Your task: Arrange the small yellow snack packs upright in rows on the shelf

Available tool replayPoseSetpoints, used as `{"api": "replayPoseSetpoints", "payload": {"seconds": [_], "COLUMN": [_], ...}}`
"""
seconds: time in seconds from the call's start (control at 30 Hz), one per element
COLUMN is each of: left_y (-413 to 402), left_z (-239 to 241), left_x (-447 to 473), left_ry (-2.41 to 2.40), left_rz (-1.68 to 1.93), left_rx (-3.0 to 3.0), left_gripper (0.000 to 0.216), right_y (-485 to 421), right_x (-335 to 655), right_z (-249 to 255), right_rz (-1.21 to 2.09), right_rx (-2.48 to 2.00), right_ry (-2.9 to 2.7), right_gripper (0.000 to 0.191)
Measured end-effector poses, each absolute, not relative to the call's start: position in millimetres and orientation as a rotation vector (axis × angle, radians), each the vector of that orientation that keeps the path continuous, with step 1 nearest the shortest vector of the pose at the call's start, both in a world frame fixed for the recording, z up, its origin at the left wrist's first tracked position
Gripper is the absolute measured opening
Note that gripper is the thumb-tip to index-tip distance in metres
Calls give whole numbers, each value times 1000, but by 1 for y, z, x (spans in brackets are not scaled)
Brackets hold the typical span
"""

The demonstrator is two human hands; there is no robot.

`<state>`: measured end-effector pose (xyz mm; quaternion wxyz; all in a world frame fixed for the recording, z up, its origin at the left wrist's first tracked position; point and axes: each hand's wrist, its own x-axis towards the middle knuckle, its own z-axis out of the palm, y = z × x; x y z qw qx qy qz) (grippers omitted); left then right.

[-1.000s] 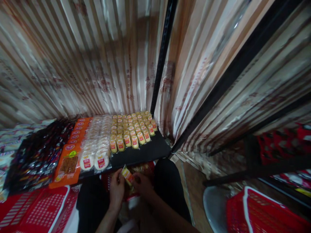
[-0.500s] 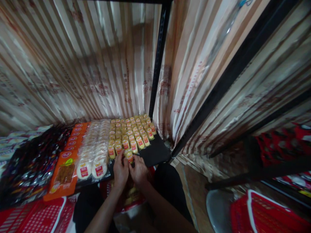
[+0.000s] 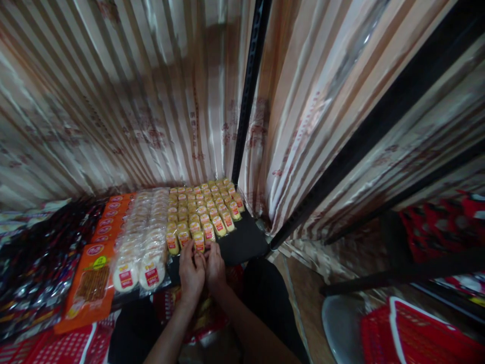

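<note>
Yellow snack packets (image 3: pixel 200 212) with red labels lie in tidy rows on the black shelf (image 3: pixel 242 240), and we have both hands at the front edge of those rows. Our left hand (image 3: pixel 191 270) and right hand (image 3: pixel 214 265) are pressed close together, fingertips meeting on one small yellow packet (image 3: pixel 199 242), which sits at the near end of a row, touching the packet behind it. Both hands look closed on it in a pinch, though the fingers overlap and we cannot tell exactly how each one grips.

We judge the step in hand to be setting this packet down at the front of its row, in line with its neighbours. The rows to its right already end a little farther back, with bare shelf in front of them.

A careful next move, as we read it, would call for a light release so the packet stays flat and square, without nudging the ones just beside it.

Left of the yellow rows lie clear bags of round white cakes (image 3: pixel 146 253), then orange packs (image 3: pixel 91 280), then dark glossy bags (image 3: pixel 41 263). Red baskets (image 3: pixel 413 333) stand low at the right, and striped plastic sheeting (image 3: pixel 132 101) hangs behind the shelf.
</note>
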<state>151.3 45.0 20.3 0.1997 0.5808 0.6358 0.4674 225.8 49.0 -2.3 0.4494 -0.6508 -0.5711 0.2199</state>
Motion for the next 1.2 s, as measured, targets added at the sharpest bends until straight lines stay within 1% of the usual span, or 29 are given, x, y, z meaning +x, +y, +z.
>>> {"api": "replayPoseSetpoints", "payload": {"seconds": [0.13, 0.3, 0.47, 0.57, 0.7, 0.87, 1.07, 1.2], "left_y": [45, 43, 46, 43, 40, 41, 44, 44], "left_z": [12, 3, 2, 2, 1, -3, -9, -5], "left_x": [147, 142, 144, 147, 151, 154, 155, 155], "left_ry": [1797, 1710, 1694, 1700, 1720, 1729, 1751, 1788], "left_rz": [1309, 1208, 1150, 1185, 1166, 1159, 1167, 1180], "left_rx": [1657, 1734, 1729, 1724, 1716, 1687, 1699, 1703], "left_gripper": [35, 37, 39, 39, 40, 40, 38, 36], "right_y": [48, 48, 48, 48, 54, 64, 66, 62], "right_x": [223, 222, 228, 235, 247, 253, 255, 255], "right_z": [-6, -5, -2, -1, -6, -13, -19, -15], "right_rz": [525, 473, 490, 377, 227, 247, 220, 205], "right_rx": [-1550, -1507, -1474, -1445, -1564, -1526, -1496, -1464], "right_ry": [-1423, -1453, -1500, -1498, -1444, -1604, -1629, -1639], "right_gripper": [21, 34, 34, 37, 42, 50, 51, 53]}}
